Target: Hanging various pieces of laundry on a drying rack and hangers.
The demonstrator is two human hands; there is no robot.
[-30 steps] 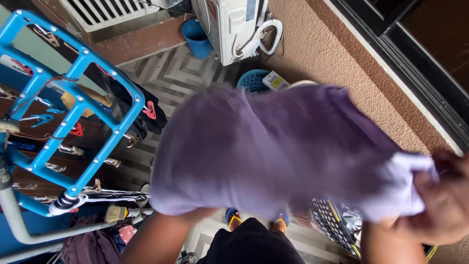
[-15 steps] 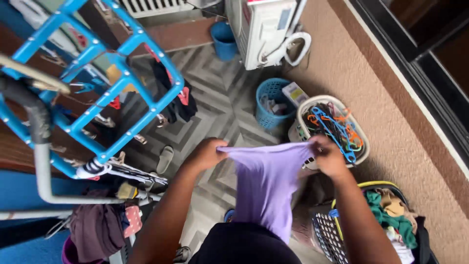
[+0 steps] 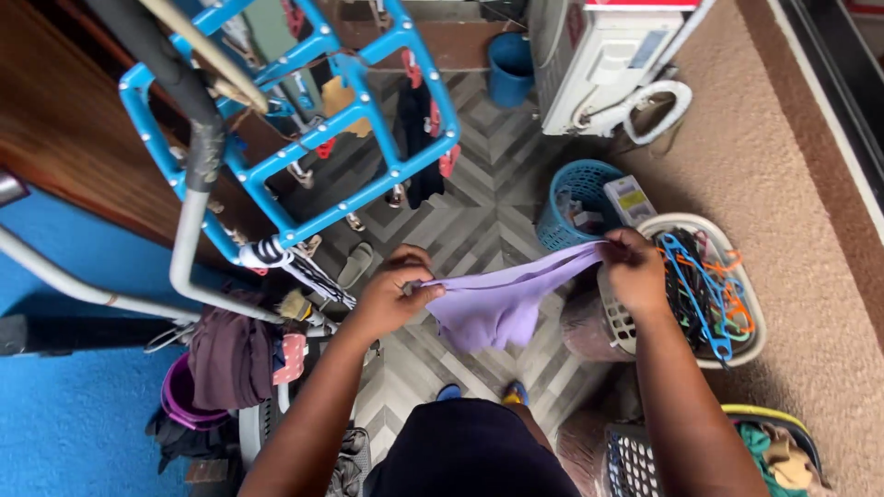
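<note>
A second ago the purple cloth (image 3: 502,299) was spread wide and high; now it is pulled into a flat strip in the middle of the frame, so it looks shaken out. It is gripped at both ends: the left hand (image 3: 391,293) is closed on one end, the right hand (image 3: 635,271) on the other. A blue rack (image 3: 304,120) is seen at upper left. A white basket (image 3: 757,317) of hangers (image 3: 704,290) is seen at right, a blue basket (image 3: 571,189) above it.
</note>
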